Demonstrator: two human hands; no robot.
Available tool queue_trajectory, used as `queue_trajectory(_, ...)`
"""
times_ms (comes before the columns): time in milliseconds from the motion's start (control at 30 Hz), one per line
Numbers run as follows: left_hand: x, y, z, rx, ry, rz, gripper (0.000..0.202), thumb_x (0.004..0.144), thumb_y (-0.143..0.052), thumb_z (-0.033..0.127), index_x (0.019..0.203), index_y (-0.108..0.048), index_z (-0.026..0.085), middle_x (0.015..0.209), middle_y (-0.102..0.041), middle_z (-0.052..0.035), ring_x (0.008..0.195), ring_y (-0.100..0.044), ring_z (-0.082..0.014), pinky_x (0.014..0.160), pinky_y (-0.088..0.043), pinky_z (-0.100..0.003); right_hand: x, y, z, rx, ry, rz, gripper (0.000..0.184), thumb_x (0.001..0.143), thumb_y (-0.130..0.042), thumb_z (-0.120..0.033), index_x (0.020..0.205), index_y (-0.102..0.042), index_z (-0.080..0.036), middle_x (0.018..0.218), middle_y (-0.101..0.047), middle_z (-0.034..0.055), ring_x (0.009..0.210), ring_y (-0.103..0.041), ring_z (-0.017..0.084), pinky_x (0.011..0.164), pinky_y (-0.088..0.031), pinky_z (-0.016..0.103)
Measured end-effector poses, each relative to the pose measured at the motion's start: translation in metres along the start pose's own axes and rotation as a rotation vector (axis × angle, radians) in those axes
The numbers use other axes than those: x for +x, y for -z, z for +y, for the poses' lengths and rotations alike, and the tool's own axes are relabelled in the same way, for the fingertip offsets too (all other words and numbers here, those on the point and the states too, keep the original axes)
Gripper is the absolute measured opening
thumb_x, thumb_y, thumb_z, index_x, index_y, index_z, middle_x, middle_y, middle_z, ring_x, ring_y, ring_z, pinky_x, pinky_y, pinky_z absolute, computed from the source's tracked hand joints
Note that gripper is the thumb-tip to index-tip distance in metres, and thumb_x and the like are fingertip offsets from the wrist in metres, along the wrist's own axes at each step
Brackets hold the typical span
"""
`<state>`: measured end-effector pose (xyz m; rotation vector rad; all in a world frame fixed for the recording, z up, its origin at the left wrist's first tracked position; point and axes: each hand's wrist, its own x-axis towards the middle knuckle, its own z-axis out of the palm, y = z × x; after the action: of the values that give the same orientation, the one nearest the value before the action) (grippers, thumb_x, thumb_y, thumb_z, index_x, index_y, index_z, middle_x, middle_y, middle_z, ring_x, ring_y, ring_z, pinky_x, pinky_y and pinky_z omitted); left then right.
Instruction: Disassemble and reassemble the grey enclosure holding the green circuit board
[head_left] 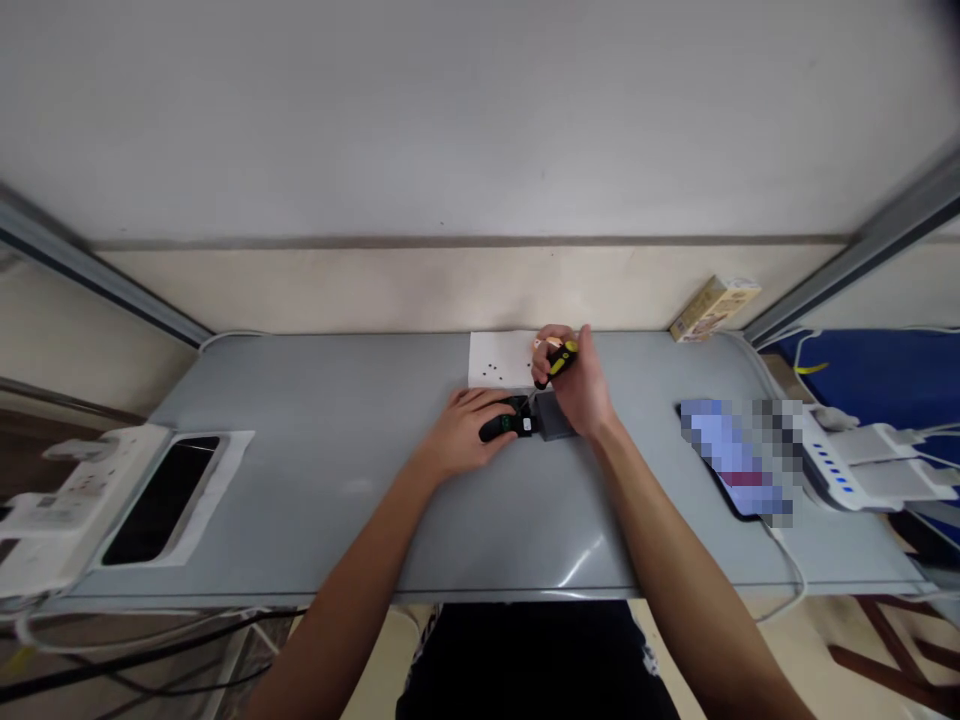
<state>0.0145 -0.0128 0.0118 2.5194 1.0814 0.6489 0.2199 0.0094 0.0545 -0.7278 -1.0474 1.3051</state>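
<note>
While the black gadget [508,424] is held down at the middle of the table [337,490] by the left hand [465,437], fingers pressed together over it, a screwdriver [560,360] is gripped in the curled right hand [583,395], tip down at the gadget; screws [491,371] are laid on paper [484,350] just behind

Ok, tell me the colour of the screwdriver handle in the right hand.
The screwdriver handle is black and yellow, as the head view shows.

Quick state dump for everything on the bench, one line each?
left hand: gripping black device
right hand: closed on screwdriver
screwdriver: tilted, tip down at black device
screws: loose on white paper
left phone: screen dark
right phone: screen lit
charger: blue lights on
</note>
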Motion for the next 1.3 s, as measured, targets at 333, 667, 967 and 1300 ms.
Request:
queue_trajectory(333, 0.001, 0.002, 0.0, 0.024, -0.017, -0.02, 0.026, 0.096, -0.065, 0.035, 0.12, -0.069, 0.028, 0.139, -0.065, -0.0042, 0.128, -0.059, -0.0257, 0.11, -0.042, -0.048, -0.002, 0.005, 0.007, -0.166, 0.097, 0.126, 0.042, 0.089, -0.069, -0.057, 0.083, -0.042, -0.026, 0.069, -0.05, -0.0066, 0.056, -0.049, 0.01, 0.059, -0.044, 0.026)
queue_trajectory(667, 0.0, 0.003, 0.001, 0.038, -0.007, -0.018, 0.027, 0.095, -0.066, 0.035, 0.121, -0.069, 0.029, 0.139, -0.065, -0.0038, 0.128, -0.059, -0.026, 0.11, -0.043, -0.049, -0.003, 0.02, 0.002, -0.596, 0.234, 0.198, 0.027, 0.094, -0.063, -0.051, 0.092, -0.064, -0.024, 0.075, -0.058, -0.0024, 0.064, -0.048, 0.014, 0.063, -0.04, 0.027)
queue_trajectory(967, 0.0, 0.003, 0.0, -0.019, -0.013, 0.032, 0.022, 0.098, -0.061, 0.035, 0.118, -0.069, 0.027, 0.138, -0.065, -0.0051, 0.128, -0.06, -0.0246, 0.111, -0.044, -0.047, 0.002, 0.04, 0.006, -0.779, 0.255, 0.445, 0.029, 0.096, -0.059, -0.054, 0.101, -0.064, -0.026, 0.066, -0.056, -0.004, 0.061, -0.048, 0.015, 0.059, -0.035, 0.027)
queue_trajectory(1300, -0.001, -0.001, -0.009, -0.061, 0.12, 0.356, 0.02, 0.101, -0.058, 0.032, 0.114, -0.071, 0.025, 0.125, -0.068, -0.0059, 0.12, -0.063, -0.0222, 0.109, -0.045, -0.045, 0.005, 0.032, 0.004, -0.558, 0.196, 0.45, 0.038, 0.097, -0.053, -0.06, 0.091, -0.061, -0.022, 0.073, -0.057, -0.0025, 0.064, -0.051, 0.012, 0.06, -0.042, 0.025)
